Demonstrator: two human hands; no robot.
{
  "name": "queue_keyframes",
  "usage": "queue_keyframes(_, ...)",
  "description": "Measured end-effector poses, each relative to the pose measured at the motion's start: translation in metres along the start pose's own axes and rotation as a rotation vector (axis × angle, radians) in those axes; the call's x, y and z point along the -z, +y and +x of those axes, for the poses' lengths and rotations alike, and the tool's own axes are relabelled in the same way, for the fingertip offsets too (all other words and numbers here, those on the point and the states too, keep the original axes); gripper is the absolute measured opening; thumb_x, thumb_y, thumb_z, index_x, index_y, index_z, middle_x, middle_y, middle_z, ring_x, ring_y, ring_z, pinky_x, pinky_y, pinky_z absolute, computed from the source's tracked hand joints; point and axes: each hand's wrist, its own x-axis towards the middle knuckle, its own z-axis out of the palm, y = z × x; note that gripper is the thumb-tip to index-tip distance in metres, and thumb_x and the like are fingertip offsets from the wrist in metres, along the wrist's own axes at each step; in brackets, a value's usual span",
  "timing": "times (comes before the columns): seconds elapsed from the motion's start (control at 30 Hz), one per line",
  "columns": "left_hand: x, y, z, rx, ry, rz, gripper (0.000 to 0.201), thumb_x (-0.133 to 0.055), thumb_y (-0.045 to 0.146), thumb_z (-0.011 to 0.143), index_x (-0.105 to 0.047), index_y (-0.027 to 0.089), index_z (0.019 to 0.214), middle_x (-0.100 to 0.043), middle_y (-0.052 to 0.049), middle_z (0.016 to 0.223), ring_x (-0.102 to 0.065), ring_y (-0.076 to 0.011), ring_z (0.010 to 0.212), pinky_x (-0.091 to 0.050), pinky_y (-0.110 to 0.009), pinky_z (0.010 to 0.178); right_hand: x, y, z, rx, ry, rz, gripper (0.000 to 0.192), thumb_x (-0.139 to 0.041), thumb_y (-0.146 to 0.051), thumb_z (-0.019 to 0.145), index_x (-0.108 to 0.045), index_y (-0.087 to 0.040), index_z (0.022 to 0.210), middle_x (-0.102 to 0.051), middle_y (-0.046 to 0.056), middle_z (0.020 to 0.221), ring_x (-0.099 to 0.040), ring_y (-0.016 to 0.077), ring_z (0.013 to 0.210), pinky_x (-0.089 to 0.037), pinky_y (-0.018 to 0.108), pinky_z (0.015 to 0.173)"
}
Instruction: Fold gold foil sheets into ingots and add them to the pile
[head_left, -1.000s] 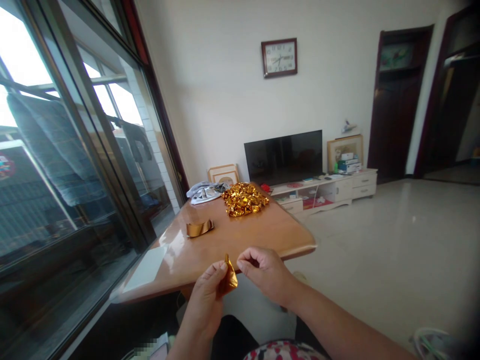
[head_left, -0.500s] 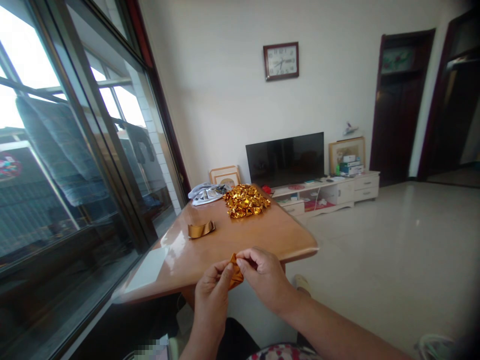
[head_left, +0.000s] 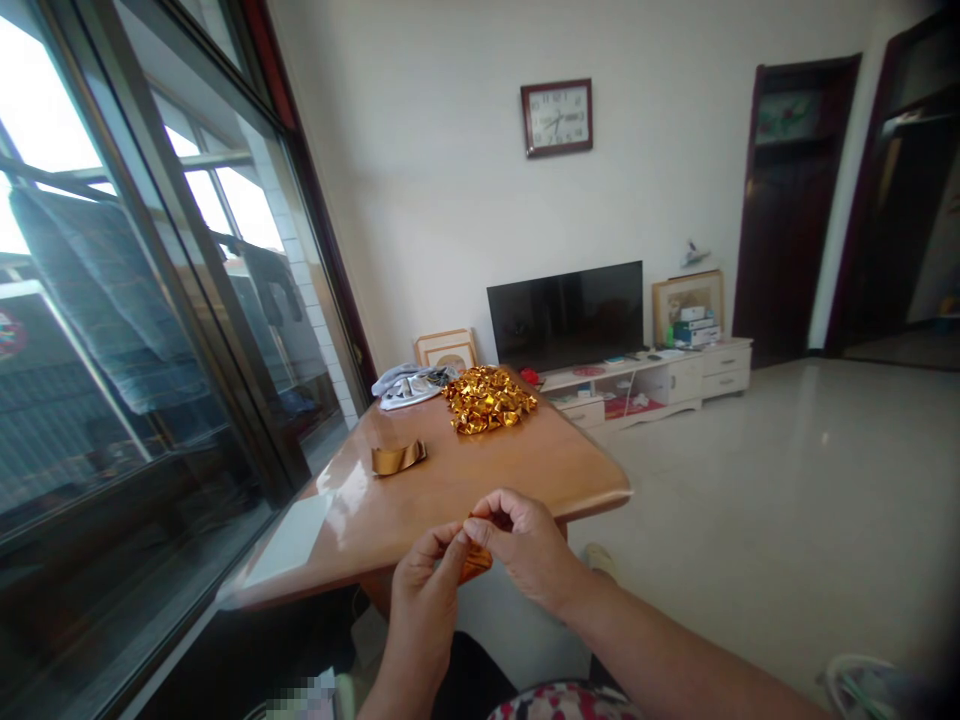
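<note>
A piece of shiny gold foil paper (head_left: 475, 564) is pinched between my two hands, just off the near edge of the wooden table (head_left: 420, 510). My left hand (head_left: 427, 575) grips its left side with thumb and fingertips. From the right, my right hand (head_left: 521, 545) pinches its upper edge, the fingertips of both hands nearly meeting. Part of the foil is hidden behind the fingers. Farther up the table lies a heap of folded gold foil pieces (head_left: 491, 402). Left of that heap sits a small curved stack of gold foil sheets (head_left: 397, 458).
A pale flat sheet (head_left: 291, 540) lies at the table's left edge. Grey and white cloth items (head_left: 409, 386) rest at the far end. A TV (head_left: 566, 315) stands on a white cabinet (head_left: 686, 380) behind. Glass sliding doors (head_left: 187, 300) run along the left.
My right fingers have shifted slightly left, over the foil's top tip, which was showing before and is now mostly covered. The view has moved a little.
</note>
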Motion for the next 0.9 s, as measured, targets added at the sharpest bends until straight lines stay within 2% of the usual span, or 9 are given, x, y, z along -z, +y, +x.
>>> queue_keyframes(0.17, 0.001, 0.000, -0.001, 0.012, -0.030, 0.008, 0.028, -0.076, 0.041, 0.079, -0.072, 0.015, 0.088, -0.070, -0.005, 0.084, -0.064, -0.0173, 0.077, -0.052, -0.030, 0.077, 0.005, -0.003, 0.000, 0.028, -0.025, -0.078, 0.017, -0.065, -0.034, 0.085, -0.066, -0.017, 0.083, -0.064, -0.001, 0.076, -0.055, 0.0131, 0.070, -0.045, 0.023, 0.064)
queue_keyframes(0.4, 0.002, -0.004, -0.001, 0.113, -0.120, -0.094, 0.026, -0.076, 0.039, 0.080, -0.069, 0.014, 0.085, -0.065, -0.002, 0.075, -0.059, -0.0133, 0.069, -0.048, -0.024, 0.068, 0.015, -0.012, -0.001, 0.117, -0.098, -0.189, 0.017, -0.059, -0.028, 0.089, -0.062, -0.017, 0.076, -0.061, -0.002, 0.070, -0.053, 0.0117, 0.067, -0.042, 0.022, 0.063)
queue_keyframes(0.67, 0.008, -0.015, 0.003, 0.174, -0.271, -0.106, 0.023, -0.073, 0.037, 0.085, -0.068, 0.015, 0.086, -0.057, 0.000, 0.070, -0.050, -0.0103, 0.065, -0.040, -0.021, 0.063, 0.015, -0.011, -0.007, 0.198, 0.003, -0.234, 0.018, -0.055, -0.018, 0.085, -0.052, -0.019, 0.067, -0.052, -0.005, 0.063, -0.047, 0.0103, 0.061, -0.036, 0.022, 0.057)
queue_keyframes(0.77, 0.008, -0.019, 0.004, 0.186, -0.269, -0.112, 0.022, -0.074, 0.036, 0.083, -0.068, 0.014, 0.086, -0.057, 0.000, 0.071, -0.047, -0.0089, 0.062, -0.038, -0.021, 0.061, 0.014, -0.006, -0.006, 0.160, 0.031, -0.232, 0.019, -0.057, -0.018, 0.084, -0.052, -0.019, 0.066, -0.051, -0.005, 0.062, -0.046, 0.0105, 0.060, -0.036, 0.022, 0.057)
queue_keyframes(0.9, 0.009, -0.022, 0.006, 0.192, -0.212, -0.124, 0.025, -0.072, 0.038, 0.085, -0.066, 0.014, 0.085, -0.059, -0.001, 0.072, -0.049, -0.0102, 0.065, -0.038, -0.021, 0.062, 0.015, -0.001, -0.002, 0.045, -0.058, -0.153, 0.018, -0.060, -0.028, 0.086, -0.060, -0.018, 0.072, -0.056, -0.003, 0.067, -0.048, 0.0116, 0.063, -0.039, 0.023, 0.059)
